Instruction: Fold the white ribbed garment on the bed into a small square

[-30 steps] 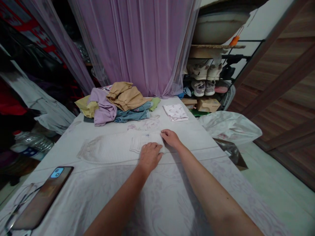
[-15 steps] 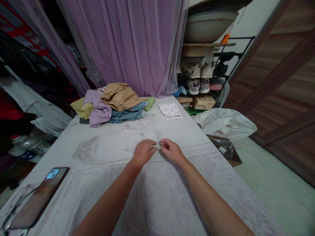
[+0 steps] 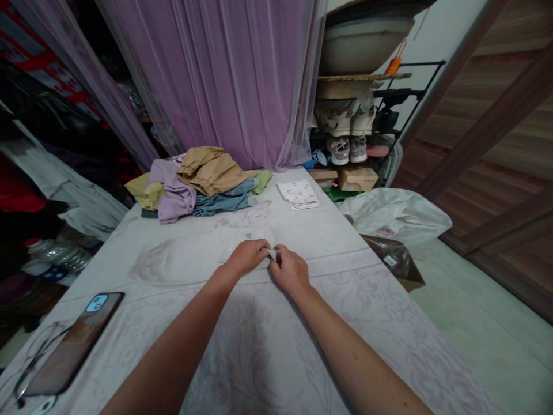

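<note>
A pale striped garment (image 3: 190,259) lies flat across the middle of the bed, with one end folded over near its right side. My left hand (image 3: 245,257) rests on that folded end with fingers curled, pinching the cloth's right edge. My right hand (image 3: 288,271) meets it from the right, fingers closed on the same small bit of white fabric between the two hands.
A heap of clothes (image 3: 203,181) in tan, lilac, blue and yellow sits at the far side. A small folded patterned cloth (image 3: 298,194) lies to its right. A phone (image 3: 71,346) rests near the left edge. A plastic bag (image 3: 397,216) and shoe rack (image 3: 354,138) stand right.
My right hand has come down from the garment's far right corner to its near right edge and closed in against my left hand. Both now pinch the cloth.
</note>
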Action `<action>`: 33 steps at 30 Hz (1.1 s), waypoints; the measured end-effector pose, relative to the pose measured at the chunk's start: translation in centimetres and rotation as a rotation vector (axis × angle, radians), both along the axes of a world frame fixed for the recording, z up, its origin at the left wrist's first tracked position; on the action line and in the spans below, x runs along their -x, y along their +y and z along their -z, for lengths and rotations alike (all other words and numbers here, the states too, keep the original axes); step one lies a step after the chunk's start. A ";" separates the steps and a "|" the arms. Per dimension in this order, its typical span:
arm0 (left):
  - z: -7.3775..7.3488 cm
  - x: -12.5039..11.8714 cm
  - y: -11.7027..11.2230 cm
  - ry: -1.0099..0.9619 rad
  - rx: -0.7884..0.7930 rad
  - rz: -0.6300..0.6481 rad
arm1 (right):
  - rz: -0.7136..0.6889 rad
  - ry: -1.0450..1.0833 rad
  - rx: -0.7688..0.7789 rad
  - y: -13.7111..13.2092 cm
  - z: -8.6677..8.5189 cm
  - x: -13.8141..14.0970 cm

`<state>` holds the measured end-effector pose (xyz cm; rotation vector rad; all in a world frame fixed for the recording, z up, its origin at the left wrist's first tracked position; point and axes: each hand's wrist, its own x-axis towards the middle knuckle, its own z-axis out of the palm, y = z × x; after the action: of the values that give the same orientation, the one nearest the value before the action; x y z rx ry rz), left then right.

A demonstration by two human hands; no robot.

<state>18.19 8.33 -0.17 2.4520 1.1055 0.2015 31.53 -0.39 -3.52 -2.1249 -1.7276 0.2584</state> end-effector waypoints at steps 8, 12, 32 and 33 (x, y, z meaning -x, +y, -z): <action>1.7 0.2 0.3 -0.177 0.143 -0.024 | 0.017 -0.065 0.028 0.1 -0.2 0.1; 1.7 0.6 0.9 -0.122 0.133 -0.047 | -0.007 -0.146 0.044 -0.3 -0.1 0.0; 0.0 -4.2 8.8 0.347 0.080 -0.162 | -0.113 -0.159 -0.020 -0.6 1.0 -0.5; 0.2 -4.5 9.3 0.368 0.094 -0.160 | -0.113 -0.156 -0.020 -0.6 1.0 -0.5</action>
<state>22.69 17.59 -0.38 2.3735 1.4298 -0.2591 32.05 -1.02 -4.57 -2.0847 -1.9331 0.1080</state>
